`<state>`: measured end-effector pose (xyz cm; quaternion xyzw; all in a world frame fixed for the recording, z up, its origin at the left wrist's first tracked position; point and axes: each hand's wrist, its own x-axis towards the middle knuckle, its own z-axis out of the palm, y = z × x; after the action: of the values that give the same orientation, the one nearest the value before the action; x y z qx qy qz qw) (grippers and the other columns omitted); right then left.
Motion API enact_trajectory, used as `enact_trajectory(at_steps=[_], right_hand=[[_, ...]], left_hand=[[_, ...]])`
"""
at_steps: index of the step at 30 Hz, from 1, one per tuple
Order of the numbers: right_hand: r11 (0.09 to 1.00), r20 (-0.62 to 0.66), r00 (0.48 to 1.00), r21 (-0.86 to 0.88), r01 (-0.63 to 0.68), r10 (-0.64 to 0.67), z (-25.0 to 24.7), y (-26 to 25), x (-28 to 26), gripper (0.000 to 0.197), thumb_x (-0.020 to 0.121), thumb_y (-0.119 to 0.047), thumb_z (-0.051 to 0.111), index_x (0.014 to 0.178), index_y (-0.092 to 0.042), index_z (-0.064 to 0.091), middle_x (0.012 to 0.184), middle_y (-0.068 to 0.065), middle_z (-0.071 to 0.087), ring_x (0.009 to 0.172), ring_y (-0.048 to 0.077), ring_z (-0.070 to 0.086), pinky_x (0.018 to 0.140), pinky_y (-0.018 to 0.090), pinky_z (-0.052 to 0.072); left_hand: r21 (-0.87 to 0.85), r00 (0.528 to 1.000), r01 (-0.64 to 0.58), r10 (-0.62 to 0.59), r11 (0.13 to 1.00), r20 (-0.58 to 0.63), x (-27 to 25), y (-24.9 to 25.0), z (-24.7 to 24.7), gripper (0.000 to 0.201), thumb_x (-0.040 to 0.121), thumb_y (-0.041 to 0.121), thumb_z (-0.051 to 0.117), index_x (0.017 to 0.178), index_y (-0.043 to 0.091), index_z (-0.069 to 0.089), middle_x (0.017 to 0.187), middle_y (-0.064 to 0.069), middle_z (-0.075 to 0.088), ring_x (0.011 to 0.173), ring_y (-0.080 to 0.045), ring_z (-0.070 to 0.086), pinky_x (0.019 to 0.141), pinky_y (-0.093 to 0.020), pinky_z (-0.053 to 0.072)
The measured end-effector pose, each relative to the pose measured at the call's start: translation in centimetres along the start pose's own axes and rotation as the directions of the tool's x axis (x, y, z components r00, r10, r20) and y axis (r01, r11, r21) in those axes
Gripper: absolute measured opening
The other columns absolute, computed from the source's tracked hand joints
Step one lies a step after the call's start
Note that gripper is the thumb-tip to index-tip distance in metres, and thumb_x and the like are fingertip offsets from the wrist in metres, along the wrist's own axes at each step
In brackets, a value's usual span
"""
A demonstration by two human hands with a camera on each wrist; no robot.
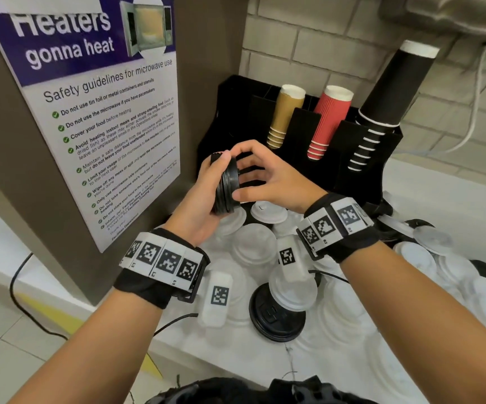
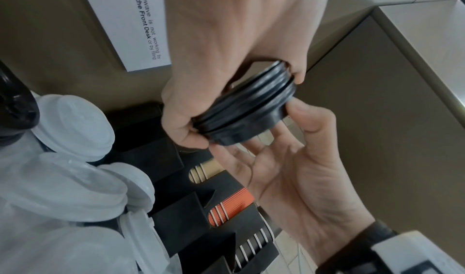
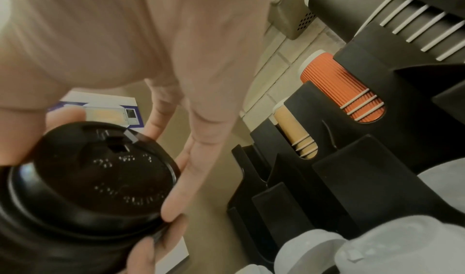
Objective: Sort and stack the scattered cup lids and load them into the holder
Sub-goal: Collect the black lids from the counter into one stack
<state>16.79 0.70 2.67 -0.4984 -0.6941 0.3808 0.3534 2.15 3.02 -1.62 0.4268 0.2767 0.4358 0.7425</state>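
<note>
My left hand (image 1: pixel 206 193) grips a short stack of black cup lids (image 1: pixel 226 185) on edge, just in front of the black holder (image 1: pixel 236 112). My right hand (image 1: pixel 253 173) faces the stack's top lid with its fingers spread, thumb and fingertips on opposite rims. The left wrist view has the left fingers curled round the black lid stack (image 2: pixel 246 109) and the right thumb on its top edge. In the right wrist view the top black lid (image 3: pixel 100 179) shows its embossed face. Several white lids (image 1: pixel 253 243) lie scattered on the counter below, with one black lid (image 1: pixel 276 322) among them.
The holder carries a gold cup stack (image 1: pixel 285 115), a red cup stack (image 1: pixel 329 121) and a black cup stack (image 1: pixel 387 94). A brown panel with a microwave poster (image 1: pixel 90 126) stands close on the left. More white lids (image 1: pixel 428 255) lie at the right. A black cable (image 1: pixel 20 301) hangs beside the counter.
</note>
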Motion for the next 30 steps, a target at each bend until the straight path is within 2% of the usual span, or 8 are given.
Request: enact_trajectory(at_steps=[6,9,13,17,20,25,28,30], right_hand=[[0.999,-0.021,0.999,0.041,-0.028,0.029,0.5,0.3,0.5,0.058,0.077,-0.01,0.078,0.126,-0.014,0.047,0.118,0.008,0.058,0.11,0.02,0.061,0.096,0.031,0.052],[0.962,0.129,0.988,-0.271,-0.046,0.083,1.7,0.6,1.0,0.032,0.082,-0.016,0.074,0.111,-0.009,0.062,0.111,0.006,0.062,0.104,0.019,0.061,0.094,0.032,0.051],[0.781,0.512,0.822,-0.608,0.142,0.249,6.7,0.4,0.4,0.021,0.085,-0.027,0.07,0.101,-0.015,0.064,0.097,-0.006,0.062,0.091,0.012,0.056,0.085,0.029,0.046],[0.52,0.549,0.692,-0.804,0.287,0.468,10.4,0.2,-0.5,0.077,0.074,-0.059,0.072,0.136,-0.021,0.048,0.138,-0.002,0.05,0.126,0.019,0.044,0.105,0.03,0.034],[0.287,0.552,0.696,-0.834,0.471,0.459,10.9,0.1,-0.8,0.063,0.083,-0.052,0.065,0.133,-0.018,0.048,0.138,0.0,0.047,0.128,0.022,0.04,0.106,0.035,0.035],[0.183,0.392,0.823,-0.92,0.347,0.412,8.8,-0.1,-0.3,0.073,0.081,-0.035,0.071,0.14,-0.013,0.035,0.143,0.008,0.031,0.126,0.024,0.036,0.099,0.038,0.041],[0.359,0.34,0.869,-0.91,0.208,0.359,9.0,0.6,0.2,0.072,0.08,-0.048,0.07,0.137,-0.014,0.041,0.134,0.007,0.043,0.117,0.022,0.045,0.096,0.038,0.044],[0.44,0.357,0.831,-0.885,0.154,0.427,10.4,0.7,0.3,0.075,0.08,-0.058,0.065,0.14,-0.02,0.042,0.137,0.005,0.047,0.115,0.022,0.047,0.097,0.036,0.043]], left_hand=[[0.05,0.994,-0.02,0.025,0.999,-0.104,0.4,1.7,-1.0,0.065,0.076,0.044,0.062,0.133,0.015,0.048,0.115,-0.006,0.067,0.095,-0.017,0.067,0.068,-0.032,0.054],[0.093,0.978,-0.113,0.127,0.989,-0.166,1.0,4.0,-1.2,0.039,0.081,0.039,0.061,0.111,0.017,0.049,0.078,0.005,0.061,0.066,-0.008,0.063,0.053,-0.025,0.048],[0.19,0.983,-0.139,0.159,0.972,-0.093,1.2,6.3,-0.2,0.033,0.072,0.044,0.064,0.097,0.027,0.051,0.069,0.011,0.06,0.065,-0.009,0.062,0.052,-0.026,0.049],[0.199,0.982,-0.169,0.182,0.965,-0.05,0.9,7.4,0.4,0.032,0.071,0.043,0.066,0.095,0.027,0.052,0.07,0.01,0.06,0.065,-0.01,0.062,0.055,-0.027,0.049],[0.194,0.98,-0.186,0.197,0.963,-0.037,0.6,7.7,0.1,0.029,0.073,0.042,0.065,0.095,0.028,0.052,0.07,0.009,0.06,0.064,-0.009,0.061,0.055,-0.026,0.049],[0.199,0.98,-0.187,0.197,0.962,-0.033,0.1,8.0,-0.4,0.035,0.072,0.043,0.064,0.098,0.025,0.052,0.076,0.007,0.059,0.067,-0.009,0.061,0.054,-0.026,0.049],[0.209,0.979,-0.19,0.2,0.959,-0.028,0.1,8.0,-0.2,0.033,0.072,0.043,0.065,0.098,0.027,0.052,0.077,0.007,0.059,0.067,-0.01,0.062,0.055,-0.026,0.049],[0.211,0.98,-0.186,0.196,0.96,-0.026,0.2,7.9,0.0,0.029,0.073,0.043,0.065,0.095,0.029,0.052,0.076,0.008,0.059,0.068,-0.01,0.062,0.055,-0.027,0.05]])
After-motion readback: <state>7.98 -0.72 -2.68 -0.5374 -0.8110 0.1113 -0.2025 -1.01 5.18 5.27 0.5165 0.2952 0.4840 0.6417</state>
